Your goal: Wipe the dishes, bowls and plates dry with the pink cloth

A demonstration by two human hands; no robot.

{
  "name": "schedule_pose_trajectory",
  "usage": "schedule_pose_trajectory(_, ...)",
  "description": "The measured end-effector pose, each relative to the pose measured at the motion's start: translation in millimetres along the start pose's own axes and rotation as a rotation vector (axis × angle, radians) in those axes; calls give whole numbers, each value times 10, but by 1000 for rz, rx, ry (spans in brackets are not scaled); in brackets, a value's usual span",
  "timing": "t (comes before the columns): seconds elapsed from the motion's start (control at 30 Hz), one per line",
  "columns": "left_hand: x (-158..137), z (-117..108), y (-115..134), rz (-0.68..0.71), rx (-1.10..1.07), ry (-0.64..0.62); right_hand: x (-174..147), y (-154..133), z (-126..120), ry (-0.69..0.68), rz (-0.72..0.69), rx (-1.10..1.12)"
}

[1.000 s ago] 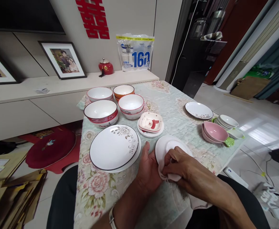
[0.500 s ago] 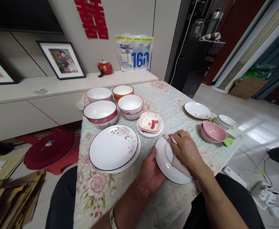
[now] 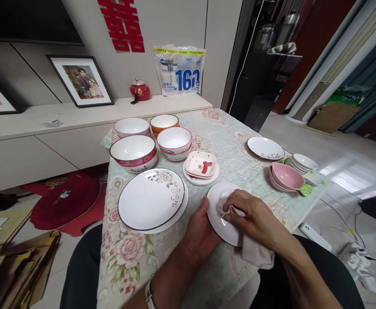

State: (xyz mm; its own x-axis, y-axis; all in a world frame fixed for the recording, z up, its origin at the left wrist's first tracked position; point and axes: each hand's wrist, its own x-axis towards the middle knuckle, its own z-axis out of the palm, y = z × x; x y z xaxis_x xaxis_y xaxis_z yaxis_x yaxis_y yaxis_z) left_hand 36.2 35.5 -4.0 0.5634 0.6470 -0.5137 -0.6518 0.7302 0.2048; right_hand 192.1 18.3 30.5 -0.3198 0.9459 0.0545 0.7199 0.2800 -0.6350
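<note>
A white plate [image 3: 219, 222] with its underside toward me is tilted in my left hand [image 3: 201, 230], the thumb over its left rim and the fingers hidden beneath it. My right hand [image 3: 250, 213] pinches a pale pink cloth [image 3: 258, 253] and presses it on the middle of the plate; the loose end hangs past the near right rim. Left of my hands lies a large white plate [image 3: 149, 199] with a dark rim and grey flowers, stacked on another. Just beyond the held plate, square dishes [image 3: 201, 164] with a red bear pattern sit on small white plates [image 3: 211, 181].
Stacked bowls [image 3: 133, 149] stand at the table's far left. On the right are oval plates [image 3: 265, 148], pink bowls [image 3: 287, 177] and small white bowls [image 3: 304, 162] near the edge. A bag of paper cups [image 3: 180, 73] and a red jar [image 3: 140, 91] stand on the cabinet behind.
My right hand has moved the cloth down and inward on the plate's underside, and the cloth's loose end now hangs over the near rim. My left hand keeps its hold.
</note>
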Motion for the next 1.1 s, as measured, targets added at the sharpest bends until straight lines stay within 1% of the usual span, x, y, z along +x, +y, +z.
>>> schedule_pose_trajectory(0.07, 6, 3, -3, 3, 16, -8, -32, 55, -103, -106, 30, 69)
schedule_pose_trajectory(0.1, 11, 5, -7, 10, 18, -12, -37, 100, -132, -108, 59, 76)
schedule_pose_trajectory(0.13, 15, 6, -11, 18, 15, -13, -31, 148, -140, -72, 94, 63)
schedule_pose_trajectory(0.23, 26, 4, -22, 27, -5, 13, 36, 253, -49, 144, 181, -67)
schedule_pose_trajectory(0.3, 29, -4, -26, 30, -12, 36, 90, 258, 54, 252, 179, -150)
schedule_pose_trajectory(0.37, 27, -13, -25, 30, -17, 33, 123, 216, 127, 291, 130, -165)
schedule_pose_trajectory(0.43, 21, -18, -19, 30, -26, 9, 126, 160, 135, 242, 62, -101)
schedule_pose_trajectory(0.53, 10, -15, -6, 16, -38, -24, 98, 114, 59, 62, -39, 44)
schedule_pose_trajectory(0.6, 8, -12, 1, 10, -43, -36, 85, 115, 19, -19, -67, 99)
schedule_pose_trajectory(0.67, 10, -15, 4, 20, -52, -49, 89, 115, 33, 5, -54, 100)
schedule_pose_trajectory(0.77, 16, -25, 9, 48, -84, -89, 105, 67, 124, 129, -43, 41)
schedule_pose_trajectory(0.8, 16, -27, 12, 53, -94, -100, 105, 36, 151, 139, -55, 22)
schedule_pose_trajectory(0.87, 13, -24, 19, 47, -99, -103, 85, -34, 171, 82, -95, 5)
schedule_pose_trajectory(0.97, 4, -8, 23, 43, -72, -85, 12, -126, 115, -77, -138, 2)
schedule_pose_trajectory(1.03, 3, 0, 20, 64, -47, -84, -45, -161, 58, -159, -146, -17)
schedule_pose_trajectory(1.1, 12, 0, 13, 75, -35, -87, -95, -176, 13, -208, -134, -45)
